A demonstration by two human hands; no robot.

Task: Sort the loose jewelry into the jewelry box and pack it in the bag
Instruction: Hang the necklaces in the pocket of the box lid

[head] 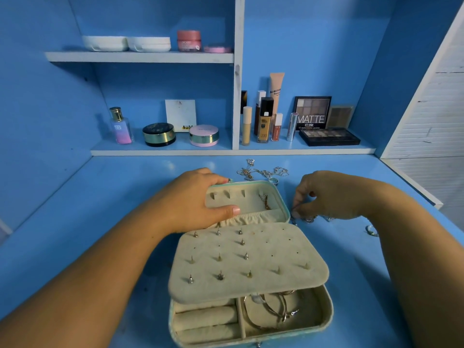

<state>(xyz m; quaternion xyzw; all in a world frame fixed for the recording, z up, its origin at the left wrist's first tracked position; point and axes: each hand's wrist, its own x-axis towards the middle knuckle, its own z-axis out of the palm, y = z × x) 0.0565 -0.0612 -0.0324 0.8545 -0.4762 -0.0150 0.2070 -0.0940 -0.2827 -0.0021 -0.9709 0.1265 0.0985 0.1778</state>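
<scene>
Left hand [198, 200] gripped jewelry box [251, 259] lid; right hand [326, 197] fingers [297, 213] pinched a tiny earring [293, 222], light, slippery; best held by post.

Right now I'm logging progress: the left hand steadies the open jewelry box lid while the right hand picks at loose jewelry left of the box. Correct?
Not quite. The head view shows the right hand at loose jewelry right of the jewelry box, not left. The left hand does steady the lid.

blue desk [100, 222] under blue-backed white shelves [140, 57]; white slatted panel [437, 116] at right
</scene>
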